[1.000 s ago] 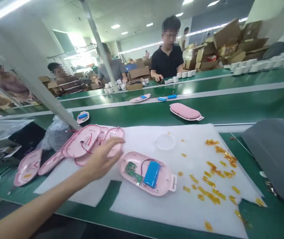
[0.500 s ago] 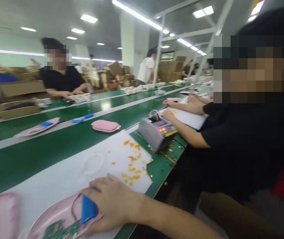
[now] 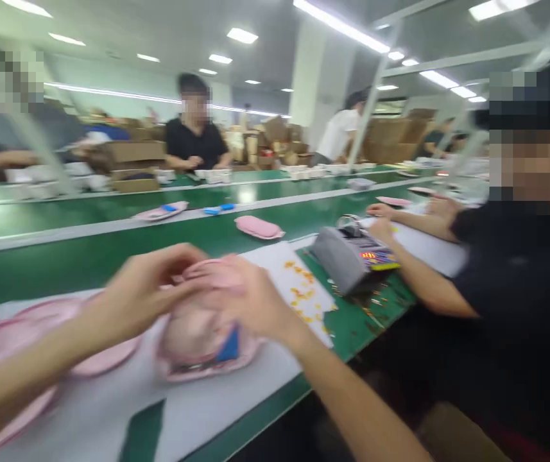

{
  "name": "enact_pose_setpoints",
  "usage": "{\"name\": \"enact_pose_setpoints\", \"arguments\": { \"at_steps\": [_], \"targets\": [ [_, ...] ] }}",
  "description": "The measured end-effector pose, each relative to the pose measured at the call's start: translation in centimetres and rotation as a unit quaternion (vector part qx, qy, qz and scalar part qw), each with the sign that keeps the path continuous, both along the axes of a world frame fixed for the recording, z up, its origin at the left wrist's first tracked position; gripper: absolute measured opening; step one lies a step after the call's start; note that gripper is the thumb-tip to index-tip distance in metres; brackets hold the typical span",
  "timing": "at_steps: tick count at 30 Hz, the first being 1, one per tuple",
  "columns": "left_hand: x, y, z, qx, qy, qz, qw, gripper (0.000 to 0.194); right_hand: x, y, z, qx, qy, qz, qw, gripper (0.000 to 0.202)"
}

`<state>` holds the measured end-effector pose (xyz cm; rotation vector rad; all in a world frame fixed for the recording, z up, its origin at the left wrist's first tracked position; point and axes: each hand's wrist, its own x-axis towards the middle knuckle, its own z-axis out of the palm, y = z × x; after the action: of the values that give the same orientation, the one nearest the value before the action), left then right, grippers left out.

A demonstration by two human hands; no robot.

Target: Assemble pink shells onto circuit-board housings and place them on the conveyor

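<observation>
Roughly: fingers of both hands, left hand (image 3: pixel 135 292) and right hand (image 3: pixel 250 298), pinch a smooth pink oval plastic cover (image 3: pixel 214 274) from opposite ends, long axis left-right, both equally close. Directly below lies the open pink plastic shell (image 3: pixel 207 353) with blue cylindrical battery (image 3: pixel 230 346), on white foam sheet (image 3: pixel 236 410) over green surface (image 3: pixel 86 263); blurred.

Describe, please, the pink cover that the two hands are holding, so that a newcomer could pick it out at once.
Start at the white sheet on the near edge of the green bench. Above it the left hand and right hand meet on one pink cover, held over an open pink shell with a blue battery. Unlike the pink covers lying flat to its left, it is lifted.
</observation>
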<state>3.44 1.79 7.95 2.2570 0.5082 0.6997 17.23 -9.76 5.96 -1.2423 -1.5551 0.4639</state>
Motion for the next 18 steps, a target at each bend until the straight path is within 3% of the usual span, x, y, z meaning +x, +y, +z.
{"name": "enact_pose_setpoints", "arguments": {
  "at_steps": [2, 4, 7, 10, 14, 18],
  "targets": [
    [-2.1, 0.2, 0.7, -0.024, 0.011, 0.029, 0.999, 0.047, 2.4, 0.2, -1.2, -0.011, 0.039, -0.029, 0.999, 0.029],
    [-3.7, 0.4, 0.0, -0.021, 0.024, 0.044, 0.999, 0.042, 5.3, -0.1, -3.1, -0.029, 0.082, -0.146, 0.985, 0.03],
    [-5.5, 0.0, -2.7, 0.045, 0.095, 0.022, 0.994, 0.032, 8.7, -1.9, -6.2, -0.058, 0.155, -0.253, 0.953, 0.032],
    [-6.1, -0.7, -5.6, 0.105, 0.153, -0.019, 0.982, 0.031, 9.5, -3.8, -8.2, -0.065, 0.185, -0.292, 0.936, 0.043],
    [-5.3, -0.7, -8.7, 0.093, 0.113, 0.014, 0.989, 0.029, 9.0, -4.4, -8.2, -0.108, 0.101, -0.281, 0.948, 0.049],
    [-4.8, 0.0, -10.2, 0.03, 0.069, 0.081, 0.994, 0.03, 8.6, -4.1, -7.2, -0.18, 0.058, -0.263, 0.946, 0.039]
  ]
}}
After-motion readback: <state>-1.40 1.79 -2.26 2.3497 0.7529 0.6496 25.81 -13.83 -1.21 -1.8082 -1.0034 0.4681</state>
